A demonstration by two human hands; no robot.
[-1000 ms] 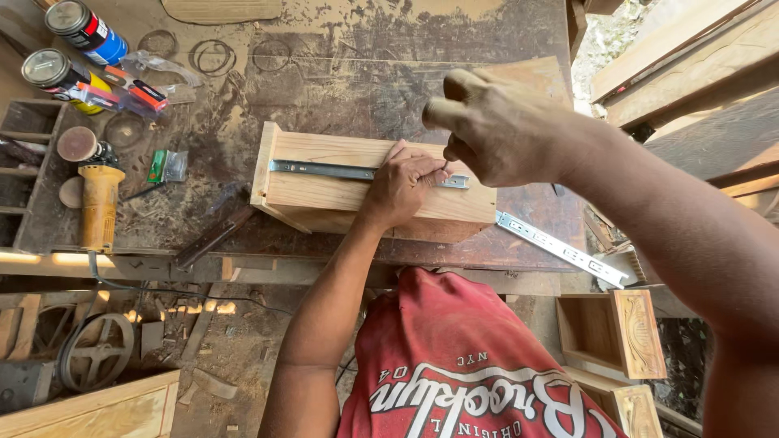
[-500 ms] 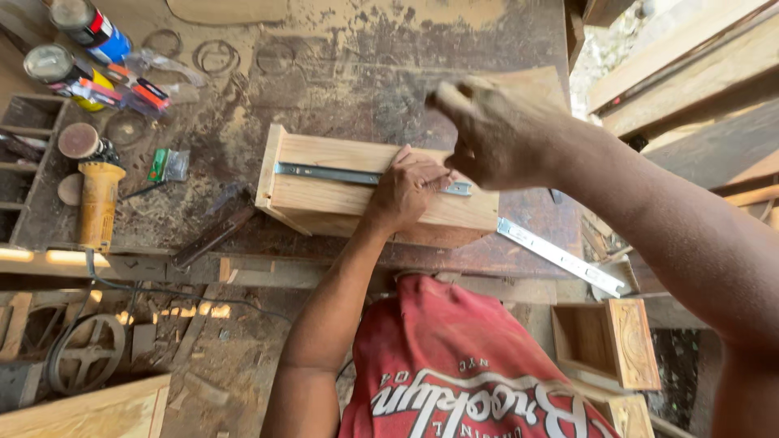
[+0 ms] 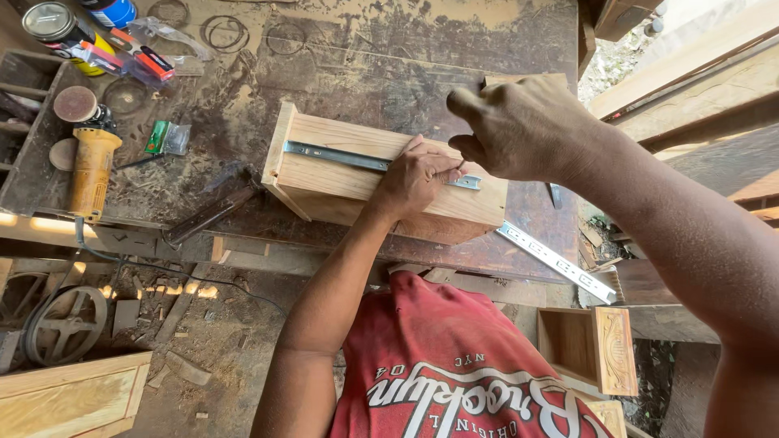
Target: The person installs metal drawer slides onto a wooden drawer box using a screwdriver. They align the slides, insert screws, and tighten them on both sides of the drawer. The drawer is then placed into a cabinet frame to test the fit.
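Wooden drawer box (image 3: pixel 357 182) on side atop workbench (image 3: pixel 341 65), metal slide rail (image 3: pixel 341 156) running left-right along upper face. Left hand (image 3: pixel 418 180) pressed flat on rail's right end. Right hand (image 3: pixel 519 130) just above-right, fingers pinched on sth small, cannot tell what. Left nearer rail.

Left hand (image 3: pixel 418 180) sits at centre frame, palm down, fingers curled and pinched together at the tips, its bare forearm running down toward lower centre. Right hand (image 3: pixel 519 130) is raised at upper right of centre, loosely fisted with knuckles up, its forearm extending to the lower right corner.
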